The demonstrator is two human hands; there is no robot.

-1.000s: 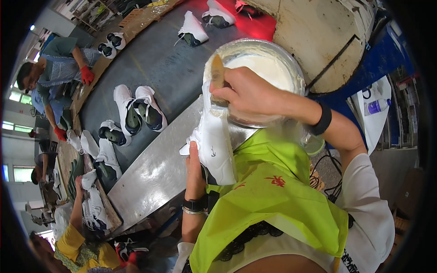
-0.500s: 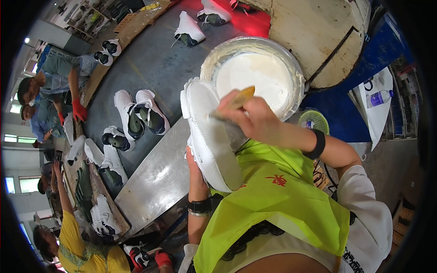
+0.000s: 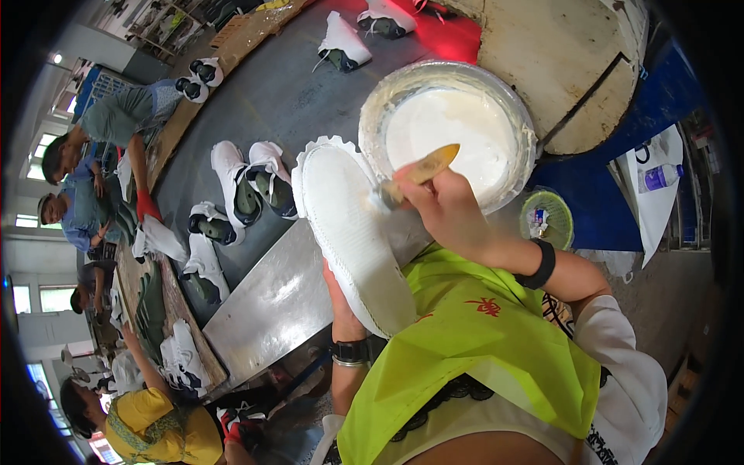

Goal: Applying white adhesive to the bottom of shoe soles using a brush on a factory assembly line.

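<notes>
My left hand [image 3: 342,304] grips a white shoe [image 3: 349,232] from behind; most of its fingers are hidden by it. The pale sole, with a scalloped rim at the toe, faces up toward me. In my right hand [image 3: 457,213] is a brush with a yellowish wooden handle [image 3: 431,166], pinched between thumb and fingers. Its blurred bristles [image 3: 381,198] are at the right part of the sole; I cannot tell whether they touch. Just beyond the brush stands a round tub [image 3: 372,116] with a crusted rim, holding white liquid [image 3: 446,128].
On the dark work surface [image 3: 287,101] stand several white shoes with dark green linings, such as a pair [image 3: 246,182] left of my shoe. A metal plate [image 3: 260,310] forms the near edge. A green basket [image 3: 564,213] is right of the tub. Co-workers with red gloves [image 3: 146,206] work at left.
The shoe has tilted so its sole faces me more fully. My right hand has shifted slightly with the brush. At left, a co-worker's red glove now has a white shoe near the belt's edge.
</notes>
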